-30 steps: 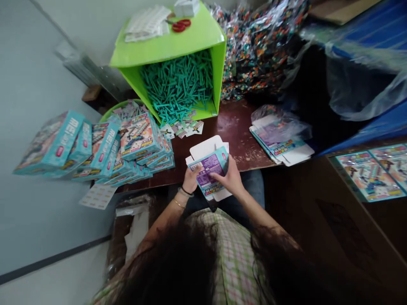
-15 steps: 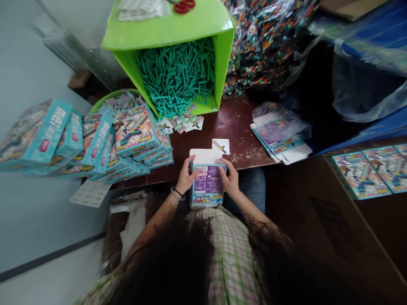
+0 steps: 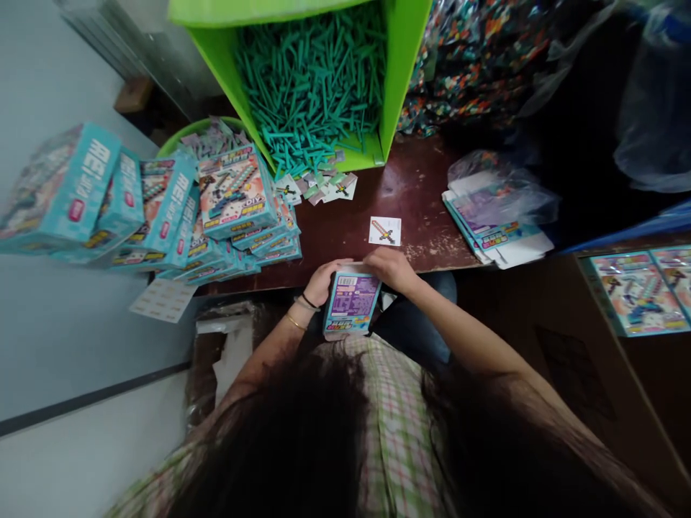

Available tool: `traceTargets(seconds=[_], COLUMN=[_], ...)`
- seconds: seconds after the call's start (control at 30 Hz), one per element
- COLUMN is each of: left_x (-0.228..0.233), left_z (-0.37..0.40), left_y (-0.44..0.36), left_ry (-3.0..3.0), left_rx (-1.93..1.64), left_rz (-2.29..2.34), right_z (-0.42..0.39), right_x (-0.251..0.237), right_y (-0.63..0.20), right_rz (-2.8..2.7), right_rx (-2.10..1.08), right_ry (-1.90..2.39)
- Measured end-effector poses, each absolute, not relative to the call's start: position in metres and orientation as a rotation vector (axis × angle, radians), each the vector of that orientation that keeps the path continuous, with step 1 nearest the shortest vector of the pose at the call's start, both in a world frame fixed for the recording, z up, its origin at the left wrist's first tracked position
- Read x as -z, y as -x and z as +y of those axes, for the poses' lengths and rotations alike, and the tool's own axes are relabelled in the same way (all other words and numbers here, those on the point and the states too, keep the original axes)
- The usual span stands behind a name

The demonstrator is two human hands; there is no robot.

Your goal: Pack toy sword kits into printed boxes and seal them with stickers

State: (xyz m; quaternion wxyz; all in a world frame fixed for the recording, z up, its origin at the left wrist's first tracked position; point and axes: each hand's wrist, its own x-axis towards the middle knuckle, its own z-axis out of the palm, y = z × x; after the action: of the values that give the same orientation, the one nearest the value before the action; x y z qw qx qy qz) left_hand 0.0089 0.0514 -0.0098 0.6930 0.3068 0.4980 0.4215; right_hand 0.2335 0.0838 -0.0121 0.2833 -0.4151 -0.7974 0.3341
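A small blue-and-purple cardboard box is held upright in front of my body, its printed panel facing me. My left hand is closed around its left side. My right hand bends over the far right corner, its fingers closed at the top edge where the flap is; the fingertips are partly hidden. Just beyond the box, a white card with a sword picture lies on the dark red table.
Finished-looking boxes are stacked at the left. A green bin holds many teal sticks. Flat cartons under clear plastic lie at the right. Bags of colourful pieces stand behind. More boxes sit in a large carton.
My right hand has moved from the box's right side up to its far edge. The white flap that stood out there is now folded in. The view has shifted slightly.
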Motion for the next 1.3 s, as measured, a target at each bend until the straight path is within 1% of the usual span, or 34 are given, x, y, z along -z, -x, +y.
traceTargets(seconds=[0.1,0.27,0.37,0.5,0.6,0.7,0.8,0.87,0.93,1.03,1.1,1.17,1.2,1.23,1.3], left_x=[0.008,0.010,0.013,0.015,0.016,0.020,0.025,0.025,0.021,0.011,0.004,-0.001,-0.002,-0.002,0.001], left_z=[0.049,0.044,0.041,0.032,0.023,0.017,0.017,0.022,0.032,0.048,0.051,0.045,0.040,0.033,0.020], left_y=[-0.007,-0.011,-0.015,-0.015,-0.010,-0.004,0.003,0.007,0.013,0.026,0.033,0.034,0.032,0.029,0.023], left_ry=[-0.681,-0.753,-0.750,-0.819,-1.110,-1.400,-1.670,-1.766,-1.733,-1.556,-1.588,-1.849,-2.043,-2.245,-2.566], left_rx=[-1.017,-1.051,-1.084,-1.256,-1.317,-1.279,-1.231,-1.282,-1.433,-1.664,-1.701,-1.648,-1.568,-1.437,-1.059], left_rz=[1.133,1.142,1.106,1.071,1.170,1.289,1.293,1.290,1.373,1.589,1.689,1.683,1.617,1.512,1.260], right_z=[0.070,0.056,0.060,0.061,0.055,0.048,0.043,0.039,0.034,0.028,0.031,0.045,0.057,0.071,0.101], right_x=[0.015,0.012,0.012,0.015,0.017,0.022,0.031,0.035,0.033,0.018,0.003,-0.007,-0.009,-0.007,0.002], right_y=[-0.223,-0.212,-0.211,-0.217,-0.225,-0.229,-0.226,-0.221,-0.217,-0.212,-0.208,-0.203,-0.201,-0.200,-0.203], right_rz=[-2.053,-1.684,-1.660,-1.766,-1.893,-2.001,-2.027,-1.970,-1.804,-1.490,-1.435,-1.487,-1.520,-1.554,-1.648], right_rx=[-0.973,-1.294,-1.282,-1.292,-1.304,-1.248,-1.206,-1.191,-1.225,-1.378,-1.341,-1.180,-1.115,-1.075,-0.968], right_ry=[1.064,1.146,1.171,1.093,1.002,0.952,0.935,0.968,1.041,1.101,1.144,1.208,1.230,1.254,1.359])
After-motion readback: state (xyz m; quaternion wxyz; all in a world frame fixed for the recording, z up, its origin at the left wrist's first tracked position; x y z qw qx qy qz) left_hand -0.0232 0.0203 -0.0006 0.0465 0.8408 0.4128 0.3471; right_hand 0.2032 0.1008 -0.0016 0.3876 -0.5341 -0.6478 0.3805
